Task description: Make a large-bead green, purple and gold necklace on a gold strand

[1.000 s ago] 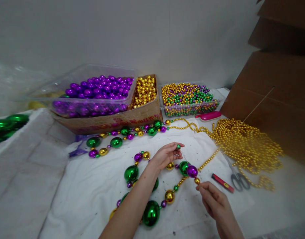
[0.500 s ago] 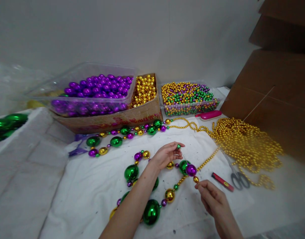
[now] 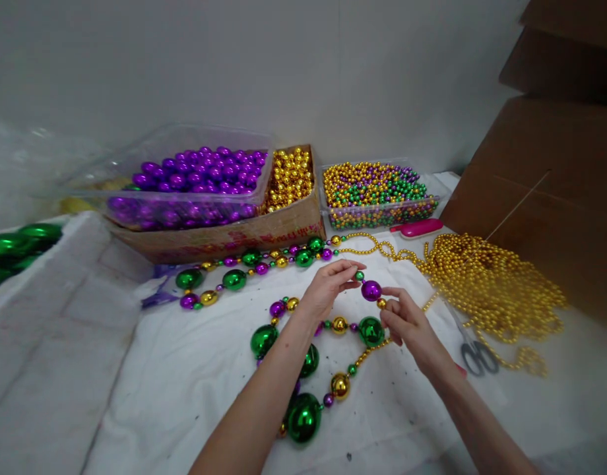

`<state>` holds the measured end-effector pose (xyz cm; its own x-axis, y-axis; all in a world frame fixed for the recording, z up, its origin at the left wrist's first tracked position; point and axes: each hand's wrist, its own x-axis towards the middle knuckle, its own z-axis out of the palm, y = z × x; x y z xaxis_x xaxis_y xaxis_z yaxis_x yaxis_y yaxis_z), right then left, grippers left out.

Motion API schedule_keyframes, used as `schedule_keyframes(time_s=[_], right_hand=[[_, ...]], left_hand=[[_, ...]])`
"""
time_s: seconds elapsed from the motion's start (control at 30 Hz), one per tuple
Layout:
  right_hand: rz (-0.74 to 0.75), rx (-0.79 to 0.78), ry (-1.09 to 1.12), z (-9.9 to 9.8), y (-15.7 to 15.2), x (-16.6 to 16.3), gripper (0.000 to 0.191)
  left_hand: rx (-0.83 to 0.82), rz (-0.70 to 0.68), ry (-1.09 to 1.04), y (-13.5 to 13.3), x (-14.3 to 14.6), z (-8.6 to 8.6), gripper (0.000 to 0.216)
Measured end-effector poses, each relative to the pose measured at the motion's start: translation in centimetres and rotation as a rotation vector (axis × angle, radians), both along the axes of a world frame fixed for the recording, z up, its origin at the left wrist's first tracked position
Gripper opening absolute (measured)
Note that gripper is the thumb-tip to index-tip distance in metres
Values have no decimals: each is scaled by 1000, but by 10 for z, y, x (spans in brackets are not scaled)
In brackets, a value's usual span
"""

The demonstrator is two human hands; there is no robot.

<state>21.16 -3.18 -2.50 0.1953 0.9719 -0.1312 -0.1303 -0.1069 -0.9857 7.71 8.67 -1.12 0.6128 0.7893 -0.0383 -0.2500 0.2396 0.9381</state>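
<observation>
My left hand (image 3: 333,284) pinches a small green bead (image 3: 359,276). Right beside that bead hangs a shiny purple ball (image 3: 371,290), with a small gold bead (image 3: 381,303) on its other side. The fingers of my right hand (image 3: 405,320) are closed at the gold bead. All three form a short raised row between my hands. Below them, a strand of large green, gold and purple balls lies on the white cloth, with a big green ball (image 3: 371,331) just under the purple one. My left forearm covers part of this strand.
A finished-looking bead strand (image 3: 234,280) lies behind. At the back stand a clear tub (image 3: 264,198) of purple balls, a cardboard box (image 3: 234,241) of gold beads and a tub (image 3: 383,214) of mixed beads. Gold bead chain (image 3: 491,284), scissors (image 3: 474,356) and a pink tool (image 3: 422,228) lie right.
My right hand has moved up and left, bringing the purple ball and gold bead up to the green bead at my left hand. The red lighter is now mostly hidden by my right arm.
</observation>
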Motion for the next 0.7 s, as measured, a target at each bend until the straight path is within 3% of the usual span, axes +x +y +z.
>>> schedule_keyframes(time_s=[0.13, 0.27, 0.4, 0.53, 0.7], right_hand=[[40, 25, -30, -10, 9, -1, 45], [47, 16, -315, -25, 14, 2, 57], [-42, 123, -630, -19, 30, 10, 41], [-8, 174, -466, -10, 61, 11, 7], [3, 123, -176, -9, 87, 14, 19]], left_hand=[[62, 55, 34, 9, -4, 6, 19], [103, 235, 47, 13, -9, 4, 22], [155, 273, 67, 15, -7, 2, 24], [195, 257, 51, 18, 3, 5, 22], [78, 255, -67, 25, 7, 4, 26]])
